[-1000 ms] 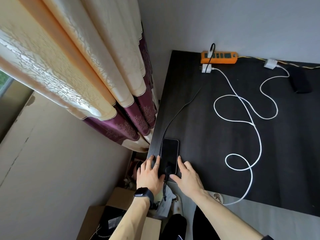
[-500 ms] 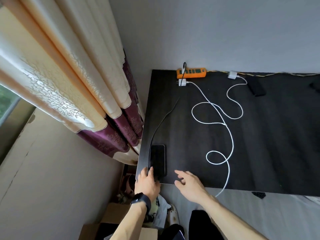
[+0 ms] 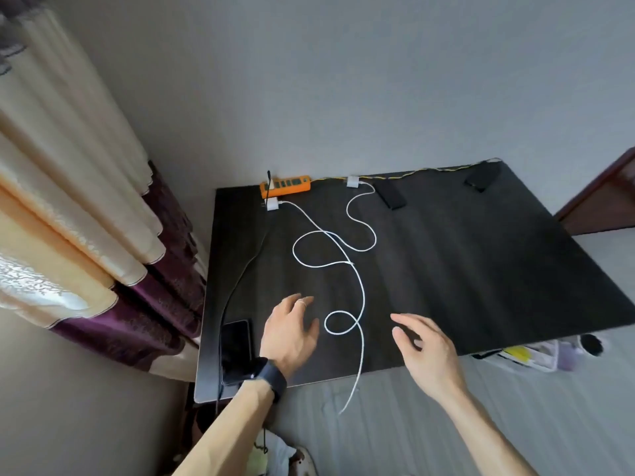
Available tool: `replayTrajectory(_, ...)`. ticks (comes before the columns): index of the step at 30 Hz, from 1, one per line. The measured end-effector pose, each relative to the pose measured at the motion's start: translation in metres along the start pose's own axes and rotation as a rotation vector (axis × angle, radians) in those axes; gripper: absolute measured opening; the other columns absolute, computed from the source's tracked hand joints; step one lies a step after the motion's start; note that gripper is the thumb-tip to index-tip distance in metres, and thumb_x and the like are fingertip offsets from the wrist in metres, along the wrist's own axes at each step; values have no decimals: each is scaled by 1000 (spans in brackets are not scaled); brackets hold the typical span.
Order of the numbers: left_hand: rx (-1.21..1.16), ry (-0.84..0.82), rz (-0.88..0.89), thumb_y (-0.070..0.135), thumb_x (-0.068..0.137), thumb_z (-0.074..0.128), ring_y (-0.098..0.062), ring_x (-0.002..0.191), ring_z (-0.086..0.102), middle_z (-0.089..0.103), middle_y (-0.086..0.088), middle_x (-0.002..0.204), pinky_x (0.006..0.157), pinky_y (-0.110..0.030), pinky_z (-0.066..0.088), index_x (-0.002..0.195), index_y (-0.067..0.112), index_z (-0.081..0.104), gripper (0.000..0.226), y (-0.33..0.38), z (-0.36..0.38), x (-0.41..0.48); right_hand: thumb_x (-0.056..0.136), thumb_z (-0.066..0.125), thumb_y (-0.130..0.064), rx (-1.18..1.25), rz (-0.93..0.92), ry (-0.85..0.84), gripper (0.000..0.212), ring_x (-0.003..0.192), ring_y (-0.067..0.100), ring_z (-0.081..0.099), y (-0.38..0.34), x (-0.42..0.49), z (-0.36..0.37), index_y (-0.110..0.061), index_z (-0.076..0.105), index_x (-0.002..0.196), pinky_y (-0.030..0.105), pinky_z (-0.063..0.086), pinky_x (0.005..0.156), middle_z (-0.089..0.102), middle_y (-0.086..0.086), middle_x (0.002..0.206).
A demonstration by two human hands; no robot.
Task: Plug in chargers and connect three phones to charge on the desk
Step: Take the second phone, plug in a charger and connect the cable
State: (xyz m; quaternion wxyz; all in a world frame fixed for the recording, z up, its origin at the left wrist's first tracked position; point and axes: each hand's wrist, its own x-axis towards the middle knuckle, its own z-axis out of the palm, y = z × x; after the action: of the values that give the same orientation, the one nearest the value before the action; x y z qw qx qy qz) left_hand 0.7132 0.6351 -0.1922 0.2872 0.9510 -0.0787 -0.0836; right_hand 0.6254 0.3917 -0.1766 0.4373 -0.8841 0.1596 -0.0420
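Black desk (image 3: pixel 481 269): L hand (image 3: pixel 292 334) & R hand (image 3: pixel 426 352) hover palm-down, fingers (image 3: pixel 299 303) relaxed, empty; white cable (image 3: pixel 363 297) btwn.

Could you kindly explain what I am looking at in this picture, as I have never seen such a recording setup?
There is no machine here: a person wears a camera on the head, looking down at their own left hand and right hand. Both are open over a dark desk, holding nothing. At the far edge lies an orange power strip with two white chargers near it, trailing looping white cables. A black cable runs from the strip toward a phone at the near left corner. Two more dark phones lie at the back.
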Motion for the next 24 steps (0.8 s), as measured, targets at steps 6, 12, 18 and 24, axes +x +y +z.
replayTrajectory(6, 18, -18, 61, 31, 91, 59, -22, 133, 44, 49, 0, 143, 109, -32, 37, 136, 23, 55, 45, 83, 26, 22, 94, 65, -25, -3, -30, 69, 24, 113, 6, 61, 30, 25, -76, -31, 72, 116, 39, 52, 99, 63, -19, 121)
replayTrajectory(12, 44, -62, 70, 31, 91, 59, -22, 131, 45, 49, 1, 142, 107, -31, 38, 135, 24, 56, 44, 151, 66, 31, 94, 65, -27, -44, -68, 79, 22, 112, 5, 61, 65, 47, -145, -30, 74, 114, 37, 52, 98, 64, -17, 120)
replayTrajectory(18, 56, -94, 70, 32, 90, 59, -22, 131, 46, 50, 1, 142, 107, -33, 40, 135, 25, 55, 46, 200, 95, 51, 94, 62, -30, -102, -61, 36, 24, 114, 9, 59, 96, 80, -190, -32, 71, 116, 37, 49, 100, 62, -17, 121)
replayTrajectory(24, 80, -115, 58, 33, 90, 59, -23, 130, 47, 50, 0, 141, 107, -37, 40, 136, 25, 54, 48, 226, 107, 109, 96, 59, -29, -175, -54, -11, 28, 119, 14, 57, 110, 137, -195, -28, 68, 123, 28, 43, 103, 62, -11, 128)
